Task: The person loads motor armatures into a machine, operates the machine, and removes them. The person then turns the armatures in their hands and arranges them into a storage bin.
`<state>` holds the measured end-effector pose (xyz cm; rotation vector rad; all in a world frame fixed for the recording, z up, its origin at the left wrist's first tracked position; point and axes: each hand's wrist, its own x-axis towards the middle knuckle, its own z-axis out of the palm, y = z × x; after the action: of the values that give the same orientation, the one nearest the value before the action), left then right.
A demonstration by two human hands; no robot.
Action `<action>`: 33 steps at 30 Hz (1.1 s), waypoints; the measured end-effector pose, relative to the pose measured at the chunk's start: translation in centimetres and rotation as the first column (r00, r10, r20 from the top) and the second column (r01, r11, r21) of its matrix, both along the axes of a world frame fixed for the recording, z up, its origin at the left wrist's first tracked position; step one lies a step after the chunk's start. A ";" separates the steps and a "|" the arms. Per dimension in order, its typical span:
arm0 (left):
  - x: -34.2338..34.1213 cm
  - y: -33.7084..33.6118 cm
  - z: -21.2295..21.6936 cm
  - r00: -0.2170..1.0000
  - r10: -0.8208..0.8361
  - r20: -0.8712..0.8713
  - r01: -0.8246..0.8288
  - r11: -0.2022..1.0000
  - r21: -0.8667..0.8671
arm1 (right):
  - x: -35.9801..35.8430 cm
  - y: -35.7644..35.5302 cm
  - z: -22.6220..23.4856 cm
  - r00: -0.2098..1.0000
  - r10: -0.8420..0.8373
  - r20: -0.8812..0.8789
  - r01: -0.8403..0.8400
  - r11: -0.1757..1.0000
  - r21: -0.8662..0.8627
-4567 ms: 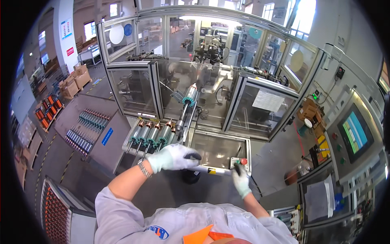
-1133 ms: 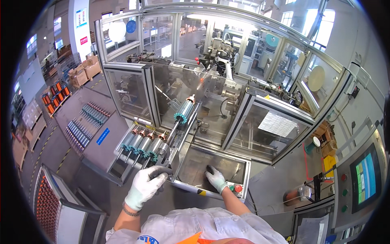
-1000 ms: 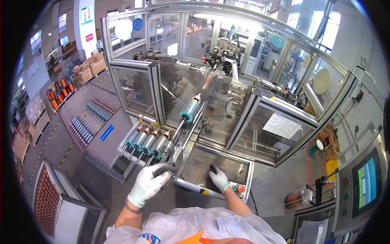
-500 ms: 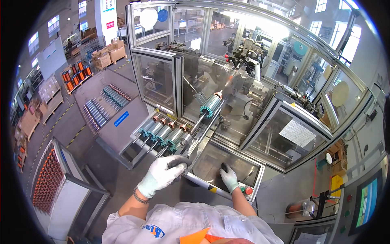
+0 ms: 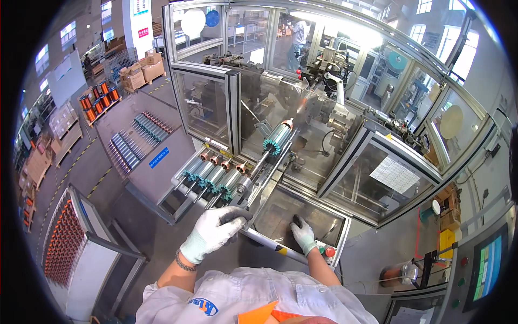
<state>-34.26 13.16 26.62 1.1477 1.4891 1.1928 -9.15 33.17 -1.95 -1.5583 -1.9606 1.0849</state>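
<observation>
My left hand, in a white glove with dark grey fingers, is closed at the near end of the slide rail; what its fingers hold, if anything, is hidden. My right hand, gloved the same way, lies with its fingers stretched on the metal tray at the machine's front. Up the rail rests a motor armature with teal slot insulation and a copper-coloured end, tilted away from me. Several similar armatures lie side by side on a rack left of the rail, just beyond my left hand.
Green and red push buttons sit beside my right wrist. Glazed machine doors flank the opening. At left stand a table of shafts and armatures and a rack of orange-tipped parts. A control screen is at right.
The whole view has shifted very slightly. Both hands and the armatures keep their places. A person in light clothing now shows behind the machine's glass at the back.
</observation>
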 end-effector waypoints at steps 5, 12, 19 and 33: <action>0.2 0.0 -0.1 1.000 0.027 0.017 -0.027 1.000 0.007 | -0.1 -0.2 0.4 1.000 -0.007 0.007 0.007 1.000 -0.004; 0.1 0.1 -0.1 1.000 0.017 0.017 -0.017 1.000 -0.011 | 0.0 -0.1 0.1 1.000 -0.005 0.006 0.005 1.000 -0.013; 0.2 0.7 -0.2 1.000 0.012 -0.025 -0.011 1.000 0.015 | 0.3 1.1 -2.5 0.999 0.006 -0.046 -0.006 1.000 0.007; -0.1 0.3 -1.0 0.970 0.103 -0.219 -0.089 0.993 0.076 | -19.8 30.7 20.6 0.215 -0.346 -0.913 -0.382 0.831 -0.405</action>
<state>-34.35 13.43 25.64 1.3007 1.7013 1.2173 -28.96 63.84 18.68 -0.5293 -0.6875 2.1001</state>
